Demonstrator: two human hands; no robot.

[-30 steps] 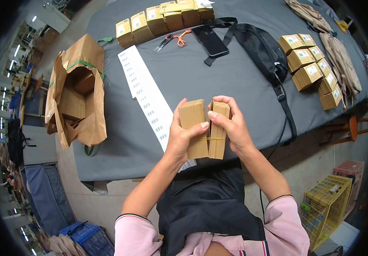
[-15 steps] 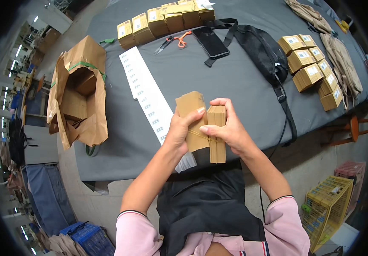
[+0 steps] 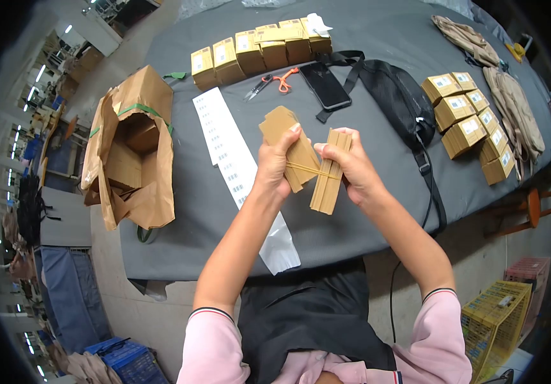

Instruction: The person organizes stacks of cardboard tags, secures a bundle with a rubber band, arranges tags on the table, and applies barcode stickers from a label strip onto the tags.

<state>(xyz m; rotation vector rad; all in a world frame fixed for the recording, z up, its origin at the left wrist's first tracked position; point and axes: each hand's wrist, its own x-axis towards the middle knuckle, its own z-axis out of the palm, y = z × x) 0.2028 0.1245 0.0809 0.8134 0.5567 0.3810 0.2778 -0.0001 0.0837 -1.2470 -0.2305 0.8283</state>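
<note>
My left hand (image 3: 273, 165) is closed on a stack of flat brown kraft cards (image 3: 299, 155), thumb across its face; the top edge fans out. My right hand (image 3: 357, 168) grips a second, thicker bundle of kraft cards (image 3: 325, 192), its layered edges turned towards me. A thin yellowish rubber band (image 3: 307, 169) runs across both bundles and links them. Both are held above the table near its front edge. Left of my hands lies a long white strip of printed labels (image 3: 236, 168).
An open brown paper bag (image 3: 163, 182) stands on the grey-covered table (image 3: 192, 246). Rows of labelled kraft bundles (image 3: 244, 48) sit at the back, more bundles (image 3: 464, 133) at the right. Orange-handled scissors (image 3: 285, 79), a phone (image 3: 325, 85) and a black bag (image 3: 393, 96) lie between.
Both hands have risen slightly from the near edge. The right bundle has tilted, its lower end swinging left, and the left stack has fanned and turned. The view has shifted a little.
</note>
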